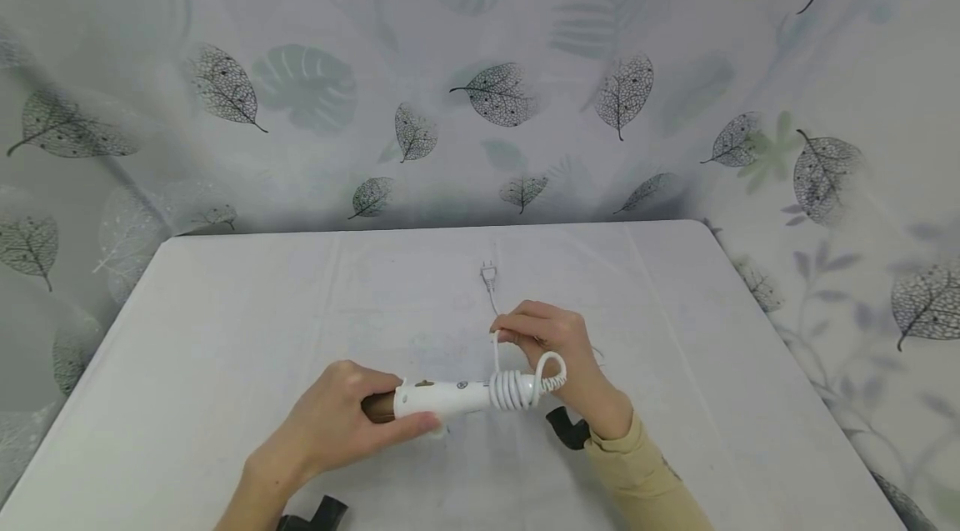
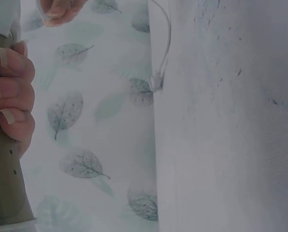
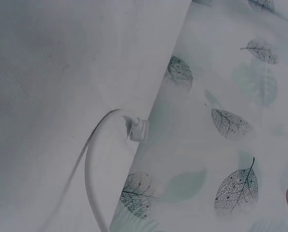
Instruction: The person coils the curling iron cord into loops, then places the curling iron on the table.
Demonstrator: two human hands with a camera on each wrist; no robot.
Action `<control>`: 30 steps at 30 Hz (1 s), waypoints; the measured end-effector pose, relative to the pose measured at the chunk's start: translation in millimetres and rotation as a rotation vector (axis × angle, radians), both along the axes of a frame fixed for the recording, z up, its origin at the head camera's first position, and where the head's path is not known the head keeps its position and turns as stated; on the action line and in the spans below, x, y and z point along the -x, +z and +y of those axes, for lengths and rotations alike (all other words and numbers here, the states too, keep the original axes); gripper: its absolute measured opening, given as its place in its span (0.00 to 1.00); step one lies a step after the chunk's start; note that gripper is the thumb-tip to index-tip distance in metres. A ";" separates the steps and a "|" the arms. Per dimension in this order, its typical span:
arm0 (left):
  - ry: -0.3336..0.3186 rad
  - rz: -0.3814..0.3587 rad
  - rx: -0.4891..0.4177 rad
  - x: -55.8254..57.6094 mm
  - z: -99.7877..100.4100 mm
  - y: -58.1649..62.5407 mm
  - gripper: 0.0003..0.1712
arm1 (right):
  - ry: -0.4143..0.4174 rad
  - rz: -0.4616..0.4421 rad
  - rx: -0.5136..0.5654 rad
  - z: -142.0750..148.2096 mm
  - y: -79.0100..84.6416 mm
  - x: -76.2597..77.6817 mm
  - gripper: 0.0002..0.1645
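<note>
My left hand [image 1: 330, 414] grips a hair styling iron by its brown barrel [image 2: 3, 174], thumb along the near side of the white handle [image 1: 442, 399]. The iron lies crosswise above the table, handle pointing right. Several turns of white cord [image 1: 513, 391] wrap the handle's right end, where a coiled strain relief [image 1: 557, 373] loops up. With thumb and fingertips, my right hand [image 1: 551, 339] pinches the cord just beyond the wrapped turns. From there the free cord [image 3: 88, 174] runs away to a two-pin plug [image 1: 489, 276] on the table.
A white-covered table [image 1: 247, 323] spreads under both hands. Behind it and at the sides hangs a leaf-patterned curtain [image 1: 450, 31]. Black wrist mounts [image 1: 567, 428] show at both wrists.
</note>
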State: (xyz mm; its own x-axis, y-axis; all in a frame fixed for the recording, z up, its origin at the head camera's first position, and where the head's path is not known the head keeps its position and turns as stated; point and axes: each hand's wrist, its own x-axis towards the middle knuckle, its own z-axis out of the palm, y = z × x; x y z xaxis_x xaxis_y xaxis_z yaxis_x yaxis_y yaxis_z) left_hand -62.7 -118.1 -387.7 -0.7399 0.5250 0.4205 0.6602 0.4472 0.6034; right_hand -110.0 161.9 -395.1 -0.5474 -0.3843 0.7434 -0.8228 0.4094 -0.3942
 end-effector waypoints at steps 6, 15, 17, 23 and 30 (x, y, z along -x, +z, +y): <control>0.031 -0.061 0.046 -2.3 -3.5 2.7 0.24 | -0.005 -0.055 -0.036 6.4 -0.1 0.5 0.04; 0.018 -0.066 0.084 -2.8 -4.1 4.2 0.27 | 0.010 -0.108 -0.098 13.3 -2.3 3.5 0.10; 0.022 -0.077 0.096 -3.5 -4.1 3.7 0.29 | 0.008 -0.092 -0.099 14.8 -3.1 4.7 0.10; 0.039 -0.131 0.167 -5.0 -4.2 3.6 0.30 | -0.088 -0.084 -0.085 17.3 -4.2 4.1 0.12; 0.067 -0.169 0.257 -4.1 -4.2 3.7 0.33 | -0.040 -0.029 -0.063 17.2 -3.0 6.1 0.11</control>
State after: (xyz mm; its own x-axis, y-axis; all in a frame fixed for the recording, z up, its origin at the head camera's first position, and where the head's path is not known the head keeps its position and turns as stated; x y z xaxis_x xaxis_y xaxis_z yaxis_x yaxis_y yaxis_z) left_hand -58.6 -122.3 -384.0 -0.8248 0.5456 0.1483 0.5238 0.6386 0.5637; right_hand -116.1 179.1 -398.1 -0.5838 -0.4074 0.7023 -0.7941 0.4664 -0.3896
